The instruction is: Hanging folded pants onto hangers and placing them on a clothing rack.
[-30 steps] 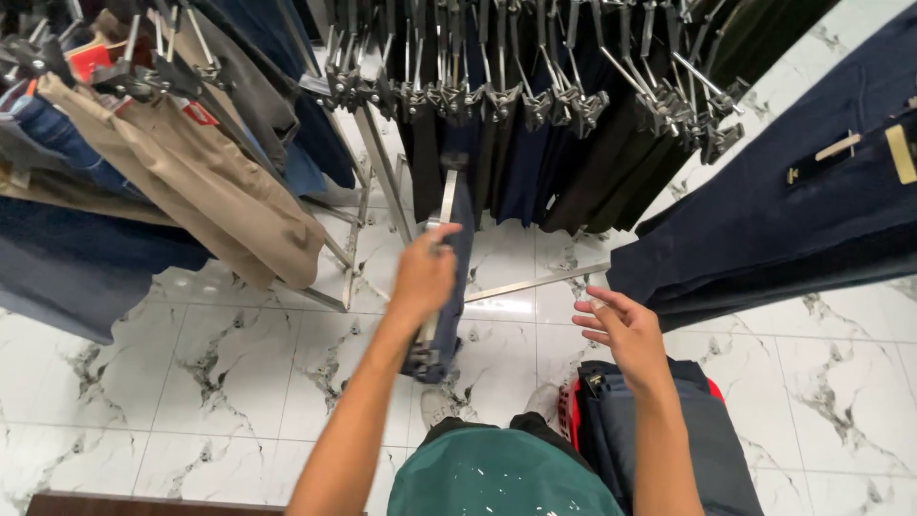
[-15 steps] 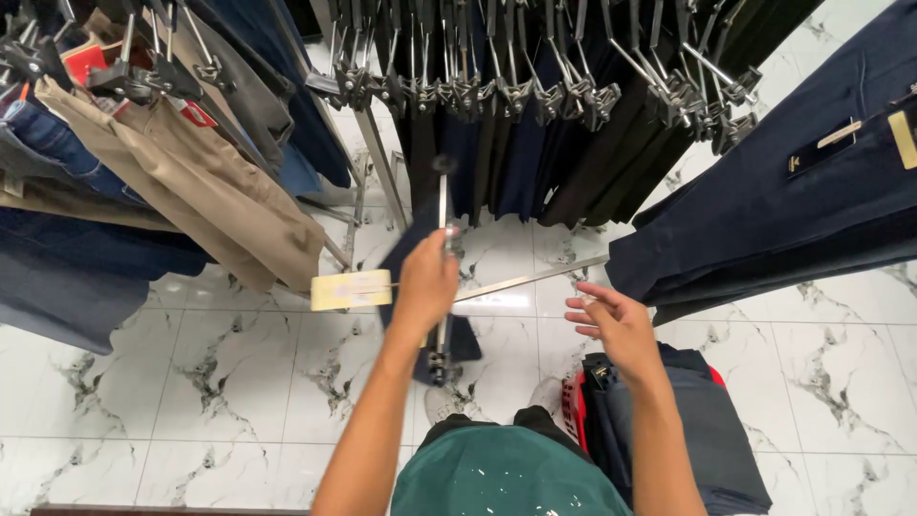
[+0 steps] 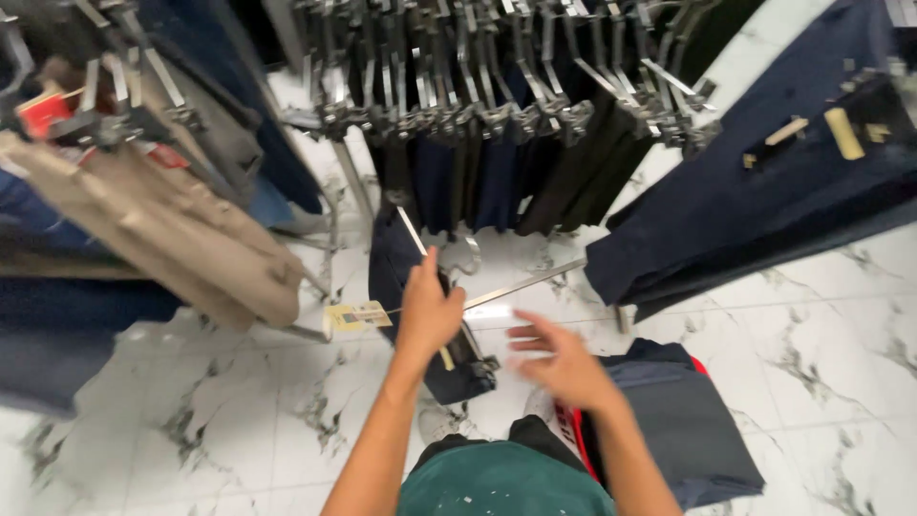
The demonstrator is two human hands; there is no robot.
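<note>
Your right hand point(image 3: 564, 363) sat low, just above the dark folded trousers point(image 3: 669, 420) by your hip; blurred, fingers spread wide, holding nothing. It had drifted left toward the hanger since a second ago. Your left hand point(image 3: 428, 315) had its fingers closed on the metal hanger point(image 3: 449, 315) carrying navy trousers point(image 3: 406, 277). That pair had swung up and tilted, paper tag point(image 3: 358, 315) now sticking out left. It hung off the rail, over the marble floor point(image 3: 239, 401), just short of the packed rack point(image 3: 506, 115) beyond.
</note>
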